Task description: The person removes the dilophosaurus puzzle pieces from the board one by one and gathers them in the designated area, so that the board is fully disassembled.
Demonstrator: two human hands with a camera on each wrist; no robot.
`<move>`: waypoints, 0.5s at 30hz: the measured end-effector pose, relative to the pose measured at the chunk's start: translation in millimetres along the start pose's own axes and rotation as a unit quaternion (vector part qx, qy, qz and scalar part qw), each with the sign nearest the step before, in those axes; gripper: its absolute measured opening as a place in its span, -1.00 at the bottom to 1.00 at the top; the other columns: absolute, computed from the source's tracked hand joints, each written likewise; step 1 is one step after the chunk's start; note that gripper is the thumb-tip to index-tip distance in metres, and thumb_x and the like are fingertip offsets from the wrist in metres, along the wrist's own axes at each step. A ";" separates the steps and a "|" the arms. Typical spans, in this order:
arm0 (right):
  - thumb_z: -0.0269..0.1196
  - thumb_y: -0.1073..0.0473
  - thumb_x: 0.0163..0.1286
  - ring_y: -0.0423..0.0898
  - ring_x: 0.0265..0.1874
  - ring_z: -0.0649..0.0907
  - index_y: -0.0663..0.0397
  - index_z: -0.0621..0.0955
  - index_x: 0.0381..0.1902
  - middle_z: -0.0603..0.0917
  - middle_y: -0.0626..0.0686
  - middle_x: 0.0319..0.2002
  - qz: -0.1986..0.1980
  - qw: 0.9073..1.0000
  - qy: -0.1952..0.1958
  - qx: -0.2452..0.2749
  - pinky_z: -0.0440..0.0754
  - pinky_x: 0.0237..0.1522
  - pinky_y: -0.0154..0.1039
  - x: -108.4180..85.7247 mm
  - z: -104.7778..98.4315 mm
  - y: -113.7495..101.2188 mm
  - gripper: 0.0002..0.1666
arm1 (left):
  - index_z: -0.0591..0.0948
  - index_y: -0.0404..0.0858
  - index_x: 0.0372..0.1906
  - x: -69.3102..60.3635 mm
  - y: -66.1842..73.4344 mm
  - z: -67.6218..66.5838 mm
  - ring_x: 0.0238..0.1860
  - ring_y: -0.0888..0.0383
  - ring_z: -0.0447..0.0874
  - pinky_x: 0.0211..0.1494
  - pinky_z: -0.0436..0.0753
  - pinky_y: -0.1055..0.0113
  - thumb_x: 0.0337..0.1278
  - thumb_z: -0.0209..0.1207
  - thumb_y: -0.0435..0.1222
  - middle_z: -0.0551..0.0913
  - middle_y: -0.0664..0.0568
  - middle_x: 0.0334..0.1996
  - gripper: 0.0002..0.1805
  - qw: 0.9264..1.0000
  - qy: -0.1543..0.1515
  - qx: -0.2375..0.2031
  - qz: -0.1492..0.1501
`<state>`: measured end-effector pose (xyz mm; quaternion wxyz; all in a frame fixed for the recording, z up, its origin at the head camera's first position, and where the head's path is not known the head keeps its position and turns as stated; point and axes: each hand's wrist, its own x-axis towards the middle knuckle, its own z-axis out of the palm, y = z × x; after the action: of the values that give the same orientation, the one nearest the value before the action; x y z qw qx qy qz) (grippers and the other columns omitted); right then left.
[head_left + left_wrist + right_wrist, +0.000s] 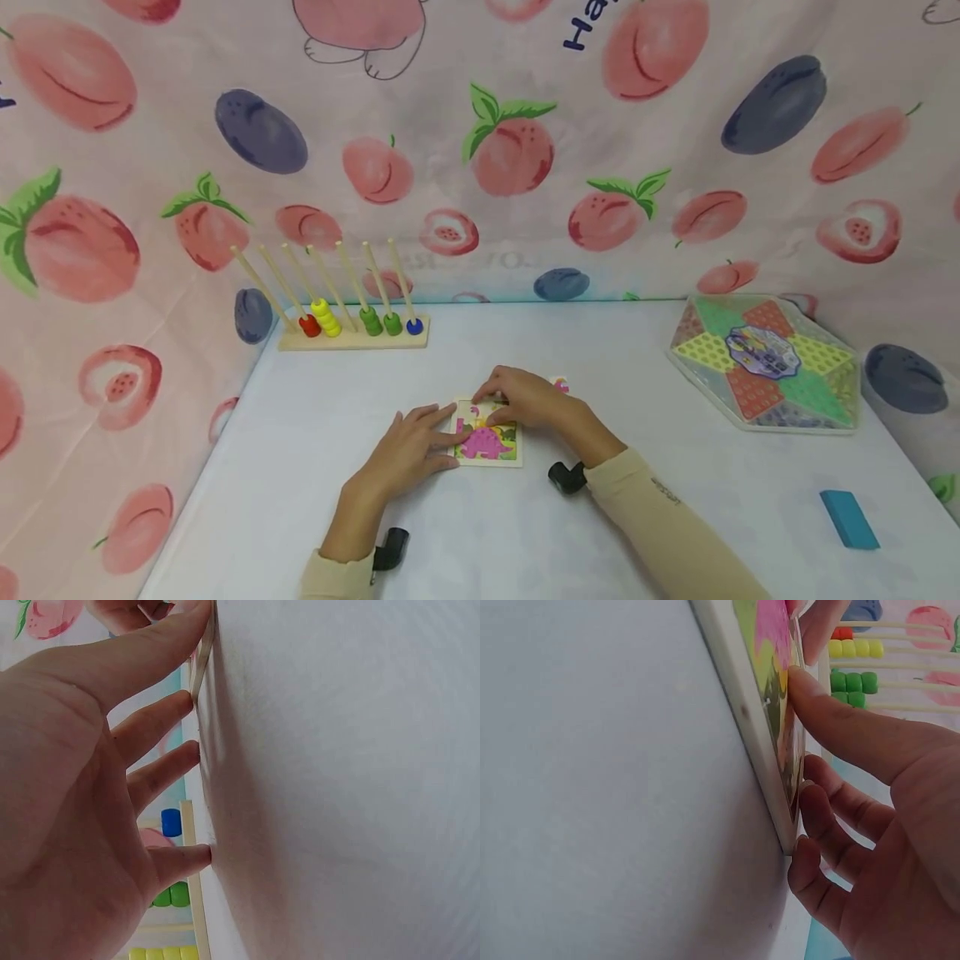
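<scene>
A small jigsaw puzzle (pixel 486 446) with a pink dinosaur lies in a pale frame on the table in the head view. My left hand (pixel 405 450) is spread along its left side, thumb and a finger touching the frame. The right hand (pixel 528 400) bends over the upper part, thumb and index finger on the picture. In the right wrist view its thumb (pixel 810 686) touches the picture, while other fingers curl by the frame edge (pixel 769 776). Whether a piece is pinched there is hidden. Behind the right hand a loose puzzle piece (pixel 559 384) partly shows.
A wooden bead counter (pixel 356 340) with upright rods and coloured beads stands at the back left. At the right lie a hexagonal box (pixel 765 362) with a patterned lid and a blue block (pixel 849 519). A printed fruit curtain (pixel 450 167) hangs behind the white table (pixel 600 350).
</scene>
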<state>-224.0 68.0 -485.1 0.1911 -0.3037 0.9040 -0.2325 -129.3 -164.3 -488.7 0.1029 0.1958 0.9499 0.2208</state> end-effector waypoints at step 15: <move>0.44 0.08 0.30 -0.17 -0.25 0.50 -0.18 0.77 -0.05 0.64 -0.06 -0.06 0.004 1.000 -0.019 -0.010 0.54 -0.11 -0.30 6.4 -6.4 -10.0 -0.75 | 0.70 0.13 0.18 1.0 1.2 -1.4 0.55 -0.19 0.27 0.47 0.08 -0.57 0.11 0.40 -0.04 0.39 0.08 0.53 -0.53 1.000 0.000 -0.003 -0.002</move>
<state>-227.3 58.8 -475.8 0.2062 -0.3064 0.9038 -0.2164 -130.2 -163.3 -487.1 0.1039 0.1939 0.9497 0.2230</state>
